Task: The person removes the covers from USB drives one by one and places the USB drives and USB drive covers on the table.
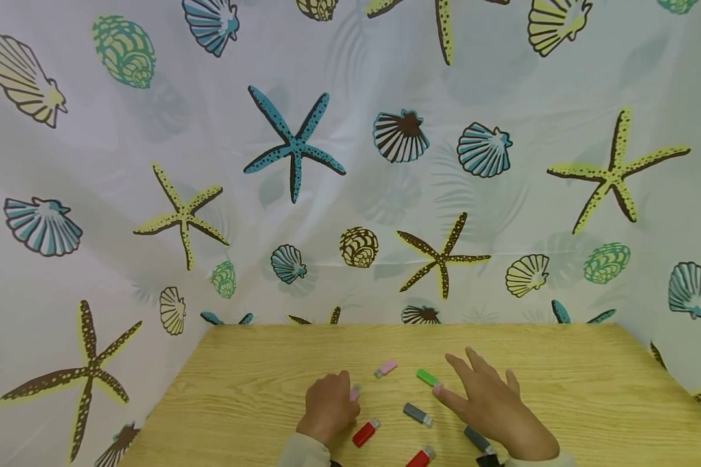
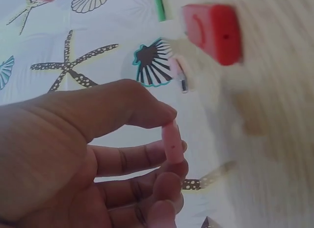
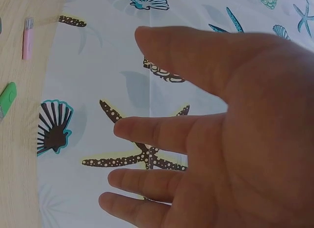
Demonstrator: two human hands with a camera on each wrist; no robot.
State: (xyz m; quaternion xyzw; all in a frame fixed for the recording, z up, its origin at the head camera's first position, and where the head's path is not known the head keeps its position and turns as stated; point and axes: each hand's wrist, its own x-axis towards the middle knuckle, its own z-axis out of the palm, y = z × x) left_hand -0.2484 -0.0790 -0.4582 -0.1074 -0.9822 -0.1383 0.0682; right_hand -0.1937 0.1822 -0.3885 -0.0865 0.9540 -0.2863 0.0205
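Observation:
A pink USB stick [image 2: 171,142] is pinched between the thumb and fingers of my left hand [image 1: 329,405]; in the head view only its metal end shows clearly beside the fingers. My right hand [image 1: 491,405] hovers over the table with its fingers spread and nothing in it. Close to its thumb lies a green USB stick [image 1: 426,377]. Another pink USB stick [image 1: 386,368] lies farther back. Between the hands are a grey USB stick [image 1: 417,414] and a red one [image 1: 365,432]. A dark grey USB stick [image 1: 476,439] shows below my right hand.
A second red USB stick [image 1: 422,457] lies at the bottom edge of the head view, partly cut off. Behind the wooden table [image 1: 257,363] hangs a white cloth [image 1: 339,188] printed with shells and starfish, also along both sides.

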